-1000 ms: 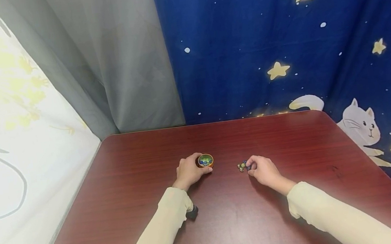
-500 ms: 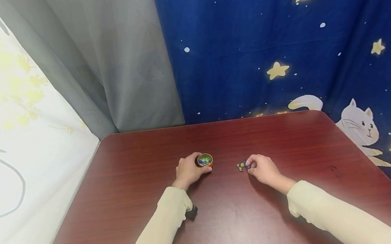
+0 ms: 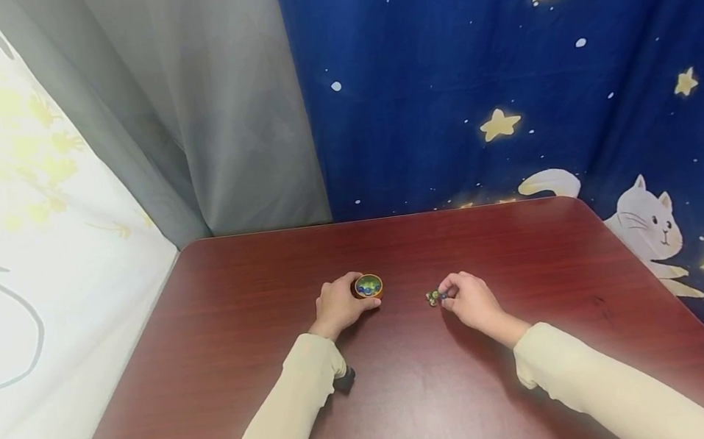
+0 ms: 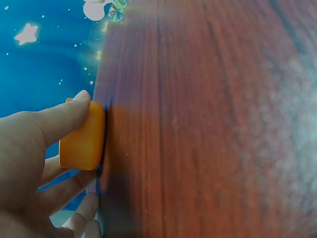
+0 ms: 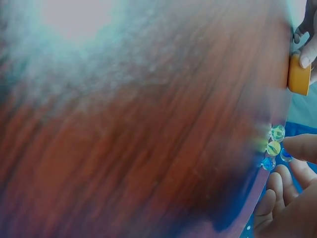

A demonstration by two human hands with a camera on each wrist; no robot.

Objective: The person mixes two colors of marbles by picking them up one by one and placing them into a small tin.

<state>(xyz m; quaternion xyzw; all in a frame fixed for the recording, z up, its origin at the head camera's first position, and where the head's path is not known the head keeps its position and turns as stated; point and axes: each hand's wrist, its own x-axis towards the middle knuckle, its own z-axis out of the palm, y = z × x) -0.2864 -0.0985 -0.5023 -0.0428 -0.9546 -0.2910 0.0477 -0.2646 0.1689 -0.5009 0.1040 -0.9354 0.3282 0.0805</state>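
My left hand [image 3: 339, 307] grips a small orange bowl [image 4: 81, 144], thumb on the near side and fingers round the far side. The bowl stands upright on the table, with several blue and green glass marbles [image 3: 369, 289] inside. To its right, my right hand [image 3: 475, 303] pinches a blue marble [image 5: 286, 155] between thumb and index finger; its other fingers are curled below. Beside those fingertips, a green marble [image 5: 278, 133], a yellowish marble [image 5: 273, 148] and another blue marble [image 5: 268, 163] lie clustered on the table.
The dark red wooden table [image 3: 402, 398] reaches back to a grey curtain [image 3: 238, 116] and a blue star-patterned curtain [image 3: 415, 92]. A pale printed cloth [image 3: 34, 291] hangs along the left side. Something black [image 3: 345, 380] sits at the left wrist.
My right hand has shifted slightly left, its fingertips closing round the blue marble beside the cluster. The left hand stays on the bowl.
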